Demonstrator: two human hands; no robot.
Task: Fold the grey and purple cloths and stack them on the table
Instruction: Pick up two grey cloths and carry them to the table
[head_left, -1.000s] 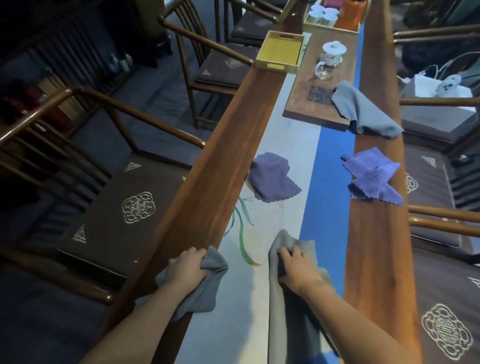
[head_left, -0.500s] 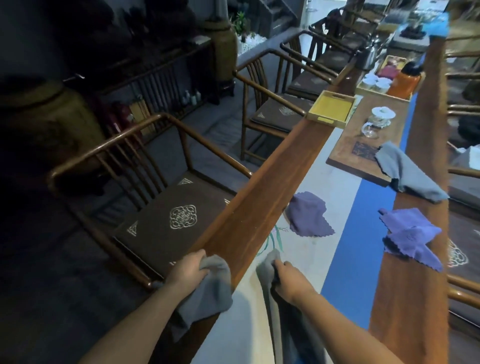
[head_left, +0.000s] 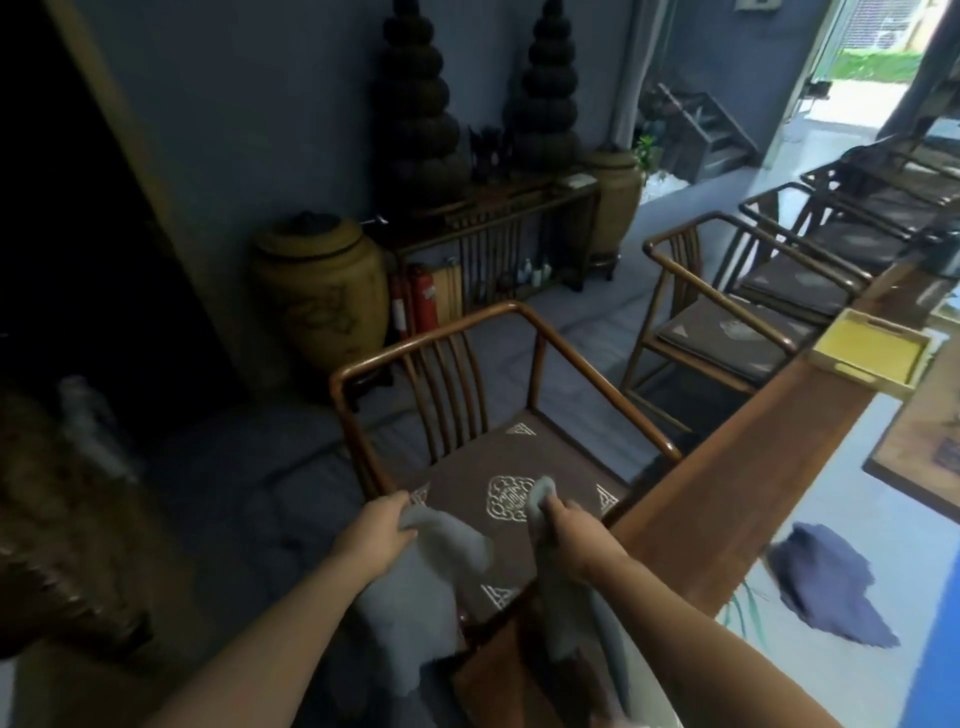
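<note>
A grey cloth (head_left: 415, 587) hangs in the air between my hands, over a chair seat and left of the long wooden table (head_left: 737, 499). My left hand (head_left: 376, 532) grips one top corner. My right hand (head_left: 566, 530) grips the other corner, and the cloth drapes down below both wrists. A dark purple cloth (head_left: 826, 587) lies crumpled on the pale table runner at the right. The other cloths are out of view.
A wooden armchair with a dark patterned cushion (head_left: 509, 493) stands right under my hands. More chairs (head_left: 727, 332) line the table's left side. A yellow tray (head_left: 872, 353) sits on the table edge farther along. Large ceramic jars (head_left: 322, 291) and a rack stand by the wall.
My view has swung left, away from the table. Both hands have lifted the grey cloth off the table and now hold it over the chair.
</note>
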